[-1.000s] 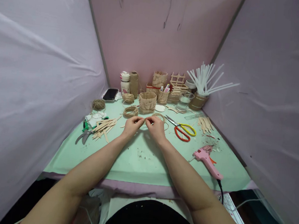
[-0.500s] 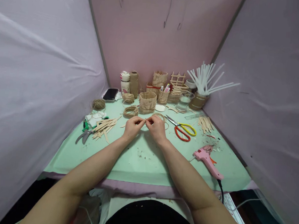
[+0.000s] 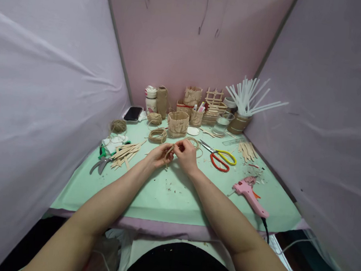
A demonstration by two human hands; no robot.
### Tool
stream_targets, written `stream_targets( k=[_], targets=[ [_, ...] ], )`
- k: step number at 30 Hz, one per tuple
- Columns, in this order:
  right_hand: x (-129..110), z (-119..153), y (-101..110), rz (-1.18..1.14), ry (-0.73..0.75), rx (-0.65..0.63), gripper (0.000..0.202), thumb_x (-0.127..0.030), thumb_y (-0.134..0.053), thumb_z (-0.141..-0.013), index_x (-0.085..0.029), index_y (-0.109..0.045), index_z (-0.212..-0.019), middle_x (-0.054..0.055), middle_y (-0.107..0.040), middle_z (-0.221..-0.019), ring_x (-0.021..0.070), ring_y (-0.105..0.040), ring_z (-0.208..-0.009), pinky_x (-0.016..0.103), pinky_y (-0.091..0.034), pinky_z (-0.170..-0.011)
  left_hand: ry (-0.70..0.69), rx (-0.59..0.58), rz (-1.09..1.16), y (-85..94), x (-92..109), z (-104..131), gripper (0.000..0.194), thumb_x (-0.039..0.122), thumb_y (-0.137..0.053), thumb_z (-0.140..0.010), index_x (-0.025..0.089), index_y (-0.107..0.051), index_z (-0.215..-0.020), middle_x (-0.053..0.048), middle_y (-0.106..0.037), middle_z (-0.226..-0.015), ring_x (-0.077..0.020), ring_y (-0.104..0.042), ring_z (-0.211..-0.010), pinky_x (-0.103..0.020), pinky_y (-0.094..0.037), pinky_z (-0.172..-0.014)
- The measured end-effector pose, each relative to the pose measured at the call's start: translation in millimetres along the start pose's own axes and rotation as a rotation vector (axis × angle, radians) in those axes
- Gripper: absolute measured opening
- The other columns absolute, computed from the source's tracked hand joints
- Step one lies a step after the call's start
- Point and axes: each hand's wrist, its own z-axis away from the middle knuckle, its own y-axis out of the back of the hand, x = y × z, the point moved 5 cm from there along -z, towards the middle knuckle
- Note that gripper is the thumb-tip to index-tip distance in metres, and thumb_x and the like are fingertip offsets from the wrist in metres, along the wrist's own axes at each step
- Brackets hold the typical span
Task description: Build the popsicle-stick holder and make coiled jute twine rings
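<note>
Near the middle of the frame, the left hand [image 3: 161, 155] grasps a short length of tan, rope-like twine [image 3: 169, 150] between thumb and curled fingers, its loose end hanging below the palm. The right hand [image 3: 185, 152] is pinched at the cord's upper end, its fingertips close beside the left hand's. The step in hand appears to be fingerwork on this cord, perhaps twisting or braiding; the strands are too small to tell which.

The next move seems to call for a steady left pinch and light, even tension from the right, so that the strands do not slacken.

Just behind the right hand, at centre, lies a thin loose loop of tan twine [image 3: 200, 147]; whether it joins the held cord cannot be told. Right of centre, scissors with one red and one yellow handle [image 3: 220, 157] lie open on the pale green tabletop [image 3: 174, 202], touched by neither hand.
</note>
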Motion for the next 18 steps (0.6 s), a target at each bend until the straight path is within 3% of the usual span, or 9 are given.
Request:
stream_targets(
  k=[5,8,18],
  targets=[
    [12.0,-4.7,-0.3,-0.085,-0.172,-0.072,0.012,-0.028,-0.055,-0.075,-0.018,-0.06,-0.069,0.002,-0.062,-0.071,0.0154,-0.055,-0.067,0.028,-0.044,-0.066,-0.431,0.128,-0.372,5.0,15.7,5.5,0.019,0.031,-0.07,-0.066,0.014,-0.066,-0.072,-0.002,-0.061,-0.068,-0.0097,-0.053,-0.063,-0.02,-0.044,-0.057],
    [14.4,-6.6,1.3,-0.055,-0.163,-0.071,0.012,-0.028,-0.054,-0.074,-0.018,-0.059,-0.068,0.002,-0.061,-0.07,0.0157,-0.054,-0.068,0.028,-0.043,-0.065,-0.592,0.106,-0.545,3.0,18.8,6.2,0.021,0.036,-0.066,-0.07,0.015,-0.067,-0.076,-0.002,-0.063,-0.071,-0.012,-0.054,-0.065,-0.024,-0.046,-0.06],
    [13.5,-5.8,4.2,0.092,-0.058,0.008,0.013,-0.025,-0.048,-0.08,-0.02,-0.051,-0.069,0.002,-0.055,-0.073,0.0168,-0.051,-0.073,0.03,-0.04,-0.069,-0.511,0.056,-0.73,0.7,19.4,4.0,0.024,0.036,-0.07,-0.066,0.014,-0.068,-0.075,-0.001,-0.06,-0.059,-0.0133,-0.052,-0.059,-0.025,-0.041,-0.056]
  ],
)
